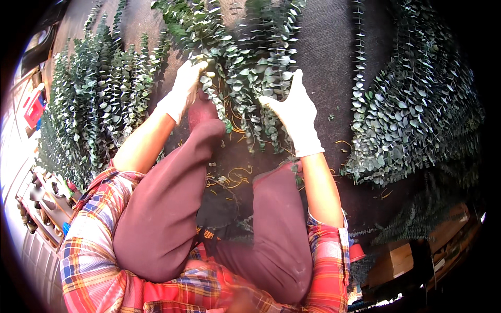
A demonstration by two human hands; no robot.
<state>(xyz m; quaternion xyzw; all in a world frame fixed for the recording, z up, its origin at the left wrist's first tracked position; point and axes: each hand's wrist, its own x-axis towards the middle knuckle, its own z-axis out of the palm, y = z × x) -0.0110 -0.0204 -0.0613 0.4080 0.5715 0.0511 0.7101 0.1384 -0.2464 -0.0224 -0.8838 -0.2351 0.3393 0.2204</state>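
Leafy eucalyptus branches (pixel 242 78) hang down before me in the middle, over a dark mat. My left hand (pixel 187 86), in a white glove, has its fingers closed at the left side of this bunch, on a eucalyptus branch (pixel 207 81) with round grey-green leaves. On the bunch's right side is my right hand (pixel 298 112), also white-gloved, thumb and forefinger spread wide apart. Its thumb reaches to the lower leaves; whether it touches them I cannot tell.
Thick eucalyptus heaps lie at left (pixel 109 99) and right (pixel 412 115), with a single long branch (pixel 358 68) beside the right one. Yellow rubber bands (pixel 237 177) are scattered between my legs. A cardboard box (pixel 394 261) stands at lower right, a red-pink object (pixel 34 108) far left.
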